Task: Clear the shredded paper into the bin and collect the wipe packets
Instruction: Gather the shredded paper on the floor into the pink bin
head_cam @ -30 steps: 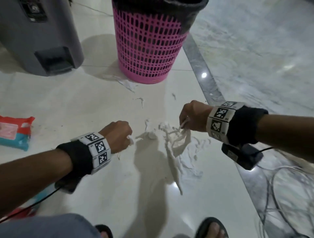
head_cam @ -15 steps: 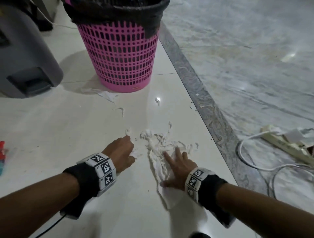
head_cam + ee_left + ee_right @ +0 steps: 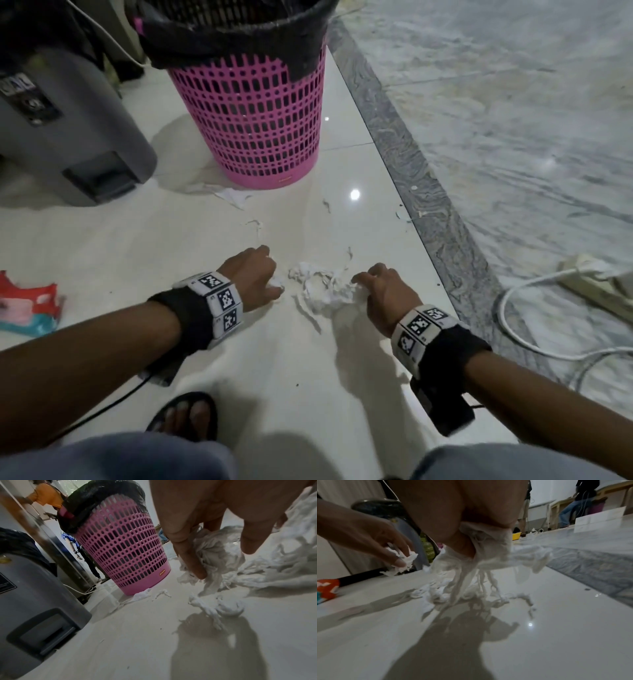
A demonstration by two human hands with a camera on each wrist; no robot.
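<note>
A heap of white shredded paper [image 3: 322, 291] lies on the pale floor between my two hands. My left hand [image 3: 265, 279] grips a small wad of shreds [image 3: 214, 551] at the heap's left edge. My right hand [image 3: 368, 286] clutches a bigger bunch [image 3: 488, 550] at the right edge, with strands hanging down to the floor. The pink mesh bin [image 3: 251, 113] with a black liner stands beyond the heap. More scraps [image 3: 233, 195] lie at its foot. A red and teal wipe packet [image 3: 29, 306] rests on the floor at the far left.
A grey pedal bin [image 3: 68, 130] stands left of the pink bin. A grey marble strip [image 3: 428, 192] runs along the right, with a power strip and white cable [image 3: 555, 284] beyond it. My sandalled foot [image 3: 186, 416] is near the bottom. Other people stand in the background.
My right hand, flat on the paper half a second ago, has curled round a bunch of it. The left hand stays clenched on its wad. The view has tilted up toward the bin.
</note>
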